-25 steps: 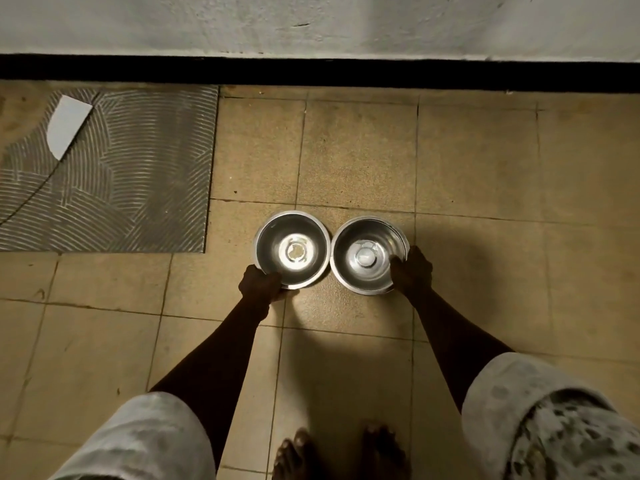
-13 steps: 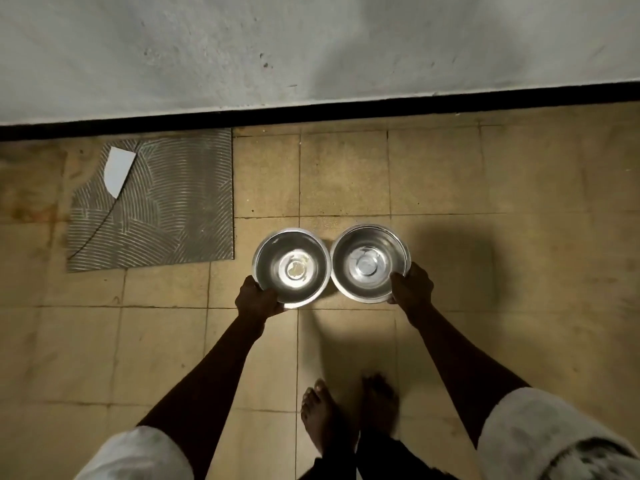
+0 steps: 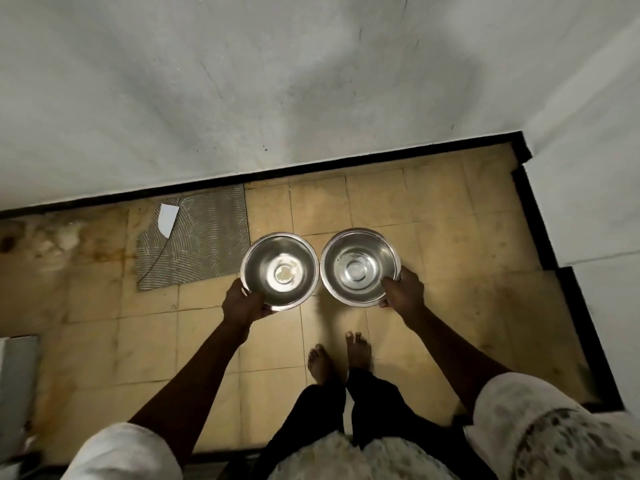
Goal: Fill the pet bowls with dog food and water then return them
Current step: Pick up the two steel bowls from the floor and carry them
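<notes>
The left round shiny steel bowl (image 3: 280, 270) and the right round shiny steel bowl (image 3: 359, 265) have been lifted higher, just right of the grey ridged floor patch (image 3: 197, 244). Their rims are gripped by the left hand (image 3: 242, 303) and right hand (image 3: 403, 289). Both seem unfilled, so filling is judged next.

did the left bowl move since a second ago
Yes. The left bowl, in the left hand, has risen off the floor: it now overlaps the grey ribbed patch, clear of it before.
</notes>
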Action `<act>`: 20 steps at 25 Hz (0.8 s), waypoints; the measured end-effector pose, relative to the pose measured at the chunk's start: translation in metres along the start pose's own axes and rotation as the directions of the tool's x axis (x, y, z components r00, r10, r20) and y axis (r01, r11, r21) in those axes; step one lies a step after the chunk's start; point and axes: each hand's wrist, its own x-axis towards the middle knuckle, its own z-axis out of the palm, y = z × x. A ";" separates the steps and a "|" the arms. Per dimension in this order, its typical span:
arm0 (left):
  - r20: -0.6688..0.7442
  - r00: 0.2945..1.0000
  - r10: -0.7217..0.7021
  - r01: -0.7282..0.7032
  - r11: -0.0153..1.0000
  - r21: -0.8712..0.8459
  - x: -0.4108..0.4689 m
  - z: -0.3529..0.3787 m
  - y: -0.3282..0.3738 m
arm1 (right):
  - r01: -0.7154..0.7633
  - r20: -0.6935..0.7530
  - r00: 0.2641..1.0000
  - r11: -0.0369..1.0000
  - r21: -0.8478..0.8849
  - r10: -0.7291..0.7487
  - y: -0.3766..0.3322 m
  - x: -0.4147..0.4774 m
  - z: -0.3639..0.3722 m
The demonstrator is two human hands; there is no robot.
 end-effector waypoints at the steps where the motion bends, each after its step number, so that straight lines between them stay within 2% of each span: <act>1: 0.018 1.000 0.022 -0.023 1.000 0.008 -0.021 -0.007 0.005 | 0.001 -0.004 1.000 1.000 0.030 -0.001 -0.004 -0.021 -0.011; 7: 0.163 0.984 0.071 -0.088 0.991 0.103 -0.076 -0.023 0.022 | -0.025 -0.084 0.996 0.989 0.146 0.038 0.004 -0.113 -0.051; 10: 0.256 0.957 0.137 -0.193 0.959 0.209 -0.085 -0.019 0.035 | -0.068 -0.161 0.982 0.978 0.195 0.101 0.026 -0.146 -0.055; 15: 0.465 0.869 0.171 -0.365 0.854 0.370 -0.084 -0.004 0.049 | -0.095 -0.324 0.921 0.933 0.347 0.214 0.067 -0.217 -0.044; 20: 0.645 0.742 0.185 -0.558 0.705 0.439 -0.113 0.016 0.050 | -0.087 -0.458 0.799 0.828 0.554 0.390 0.123 -0.289 -0.009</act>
